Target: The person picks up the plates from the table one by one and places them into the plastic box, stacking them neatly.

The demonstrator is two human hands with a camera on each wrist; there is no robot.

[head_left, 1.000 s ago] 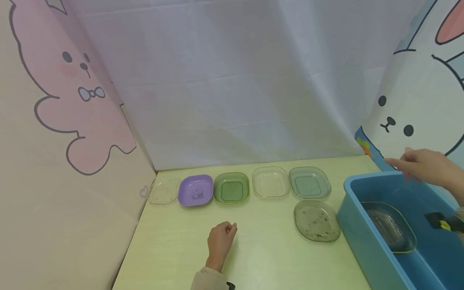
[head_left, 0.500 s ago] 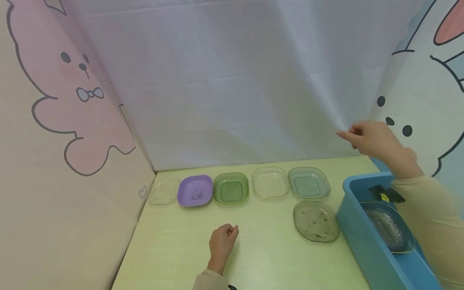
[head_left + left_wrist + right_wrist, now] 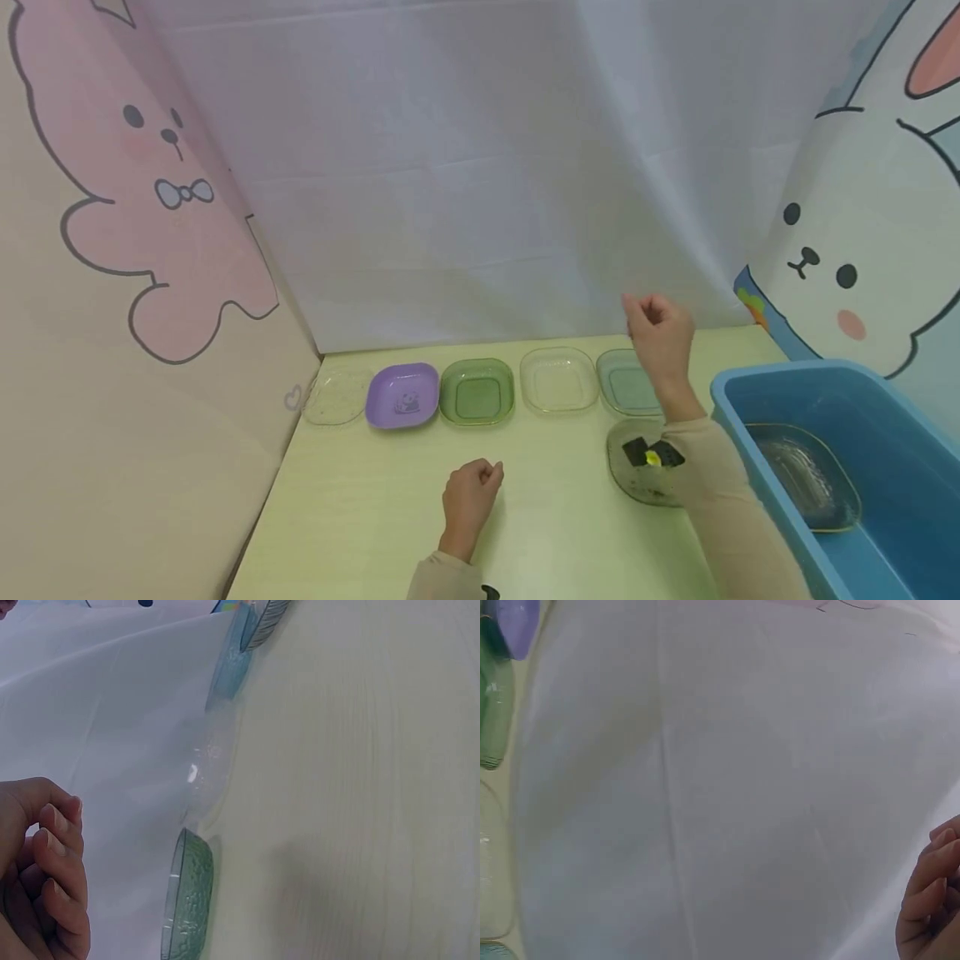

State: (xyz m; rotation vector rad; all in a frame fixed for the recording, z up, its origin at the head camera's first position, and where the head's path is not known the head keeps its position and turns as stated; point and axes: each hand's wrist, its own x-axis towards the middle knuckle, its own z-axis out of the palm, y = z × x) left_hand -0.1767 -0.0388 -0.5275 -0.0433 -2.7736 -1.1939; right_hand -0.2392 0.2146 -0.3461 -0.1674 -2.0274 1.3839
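Note:
My left hand (image 3: 471, 502) hovers over the front of the table, fingers loosely curled and holding nothing. My right hand (image 3: 663, 346) is raised over the back right, also loosely curled with nothing in it. It partly covers a bluish clear dish (image 3: 622, 385). Its sleeve crosses a grey-tinted plate (image 3: 637, 483). Along the back edge lie a clear scalloped plate (image 3: 337, 398), a purple dish with a panda print (image 3: 402, 396), a green dish (image 3: 477, 392) and a clear dish with a gold rim (image 3: 558, 381). Both wrist views show the hands empty.
At the right stands a deep blue tub (image 3: 765, 475) with a dark clear dish (image 3: 806, 479) inside. Behind the table hangs a white cloth (image 3: 465, 183). A wall with a pink cartoon (image 3: 187, 250) borders the left side.
My right hand has moved left from above the blue tub to over the bluish dish, and lower than half a second ago. My left hand has shifted slightly right. The dishes have stayed put.

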